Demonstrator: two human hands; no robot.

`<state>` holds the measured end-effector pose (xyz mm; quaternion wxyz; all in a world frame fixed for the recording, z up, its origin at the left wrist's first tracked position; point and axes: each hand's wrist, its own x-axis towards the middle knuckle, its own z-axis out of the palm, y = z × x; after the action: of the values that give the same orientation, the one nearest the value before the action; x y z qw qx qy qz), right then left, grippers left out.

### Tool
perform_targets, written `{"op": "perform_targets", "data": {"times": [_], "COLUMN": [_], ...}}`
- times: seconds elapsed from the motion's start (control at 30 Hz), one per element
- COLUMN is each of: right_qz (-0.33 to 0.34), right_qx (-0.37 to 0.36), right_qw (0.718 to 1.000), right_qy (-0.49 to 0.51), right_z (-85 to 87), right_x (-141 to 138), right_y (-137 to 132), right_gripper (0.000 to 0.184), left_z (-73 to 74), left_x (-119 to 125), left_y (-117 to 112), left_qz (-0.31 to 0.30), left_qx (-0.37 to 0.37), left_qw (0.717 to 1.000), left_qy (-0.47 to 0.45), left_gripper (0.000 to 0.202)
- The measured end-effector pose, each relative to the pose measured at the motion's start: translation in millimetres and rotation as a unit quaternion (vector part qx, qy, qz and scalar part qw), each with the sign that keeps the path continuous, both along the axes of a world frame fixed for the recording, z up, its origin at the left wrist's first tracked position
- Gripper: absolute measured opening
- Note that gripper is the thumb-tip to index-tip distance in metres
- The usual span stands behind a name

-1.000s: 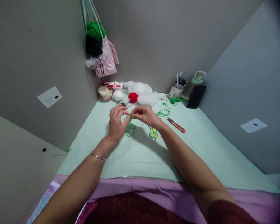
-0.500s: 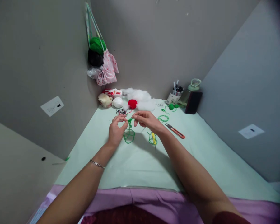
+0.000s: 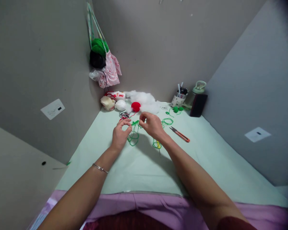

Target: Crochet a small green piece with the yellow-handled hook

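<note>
Surface (image 3: 139,174): pale green
White stuffing (image 3: 145,98): heaped at the back
Left hand (image 3: 120,134): pinching the green yarn piece (image 3: 135,122)
Right hand (image 3: 153,124): fingertips narrowed; grip too small to tell
Snips (image 3: 181,135): right of the right hand
Green yarn piece: between the hands

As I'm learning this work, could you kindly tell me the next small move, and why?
Perhaps ease the right hand gently away from the left hand: the green yarn extends between them and looks slack, loosely looped below.
</note>
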<state>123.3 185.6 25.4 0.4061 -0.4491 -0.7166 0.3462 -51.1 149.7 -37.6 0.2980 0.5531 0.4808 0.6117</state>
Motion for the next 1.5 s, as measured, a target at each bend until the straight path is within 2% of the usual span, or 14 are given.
{"op": "perform_targets", "data": {"times": [0.07,0.2,0.3,0.37,0.47,0.57,0.63,0.73,0.87,1.0,1.27,1.5], "right_qz": [0.003,0.09,0.121,0.099,0.03,-0.015,-0.014,0.032,0.105,0.136,0.095,0.067], "right_qx": [-0.001,-0.051,-0.066,-0.05,-0.007,0.015,0.004,-0.043,-0.104,-0.124,-0.054,0.037], "right_qw": [1.0,0.994,0.99,0.993,0.999,0.999,0.999,0.999,0.989,0.982,0.99,0.992], "right_qy": [-0.005,-0.028,-0.04,-0.042,-0.044,-0.039,-0.029,-0.011,0.018,0.051,0.094,0.102], "right_z": [1.2,3.4,3.0,1.5,-1.7,-4.4,-4.7,-1.9,3.4,1.9,-10.0,0.3], "right_x": [2.7,5.8,1.7,-2.8,-8.1,-9.4,-7.9,-4.0,-1.7,-3.7,-10.6,-5.8], "right_y": [1.1,2.6,0.6,-2.0,-5.1,-3.7,-0.5,3.0,0.1,-2.5,5.8,-2.6], "right_gripper": [0.005,0.032,0.026,0.014,0.003,0.011,0.012,0.009,0.022,0.03,0.015,0.018], "left_z": [-2.5,-6.9,-7.1,-5.5,-1.7,2.5,5.4,8.9,10.3,11.4,23.4,22.5], "left_x": [-0.9,-1.7,-0.5,0.4,1.3,1.6,1.6,1.5,0.5,-0.4,-1.2,-1.7], "left_y": [1.9,4.3,3.7,2.7,1.3,-0.2,-1.3,-2.1,-1.1,-1.6,-7.3,-5.8], "left_qz": [-0.009,-0.024,-0.034,-0.04,-0.052,-0.065,-0.068,-0.071,-0.079,-0.086,-0.141,-0.134], "left_qx": [-0.01,-0.027,-0.038,-0.043,-0.051,-0.059,-0.064,-0.065,-0.063,-0.07,-0.123,-0.129], "left_qw": [1.0,0.999,0.997,0.997,0.995,0.991,0.988,0.983,0.976,0.968,0.933,0.924], "left_qy": [-0.014,-0.038,-0.049,-0.056,-0.071,-0.098,-0.122,-0.156,-0.194,-0.224,-0.307,-0.333], "left_gripper": [0.006,0.012,0.014,0.013,0.013,0.015,0.016,0.016,0.016,0.017,0.028,0.027]}}
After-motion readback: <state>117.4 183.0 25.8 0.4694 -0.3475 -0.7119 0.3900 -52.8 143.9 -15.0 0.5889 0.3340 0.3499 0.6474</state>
